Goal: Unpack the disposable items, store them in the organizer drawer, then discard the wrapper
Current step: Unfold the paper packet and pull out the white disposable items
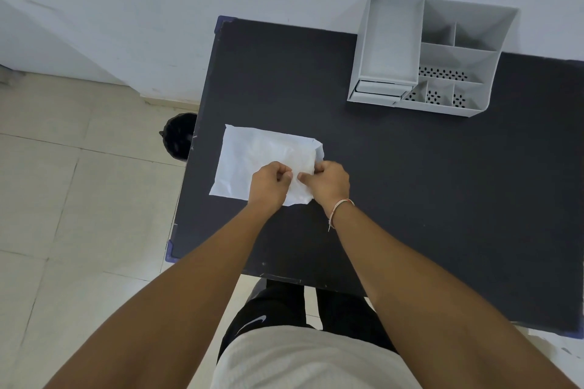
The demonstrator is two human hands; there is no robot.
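A white plastic wrapper (252, 155) lies flat on the dark table (410, 183), near its left side. My left hand (268, 183) and my right hand (328, 181) both pinch the wrapper's near right edge, close together. What is inside the wrapper is hidden. A grey organizer (429, 54) with several open compartments stands at the table's far right, against the wall. Its small drawer (382, 90) at the front left looks slightly pulled out.
A black waste bin (178, 136) stands on the tiled floor just left of the table, partly hidden by the table's edge. A white wall runs behind the table. My legs stand at the table's near edge.
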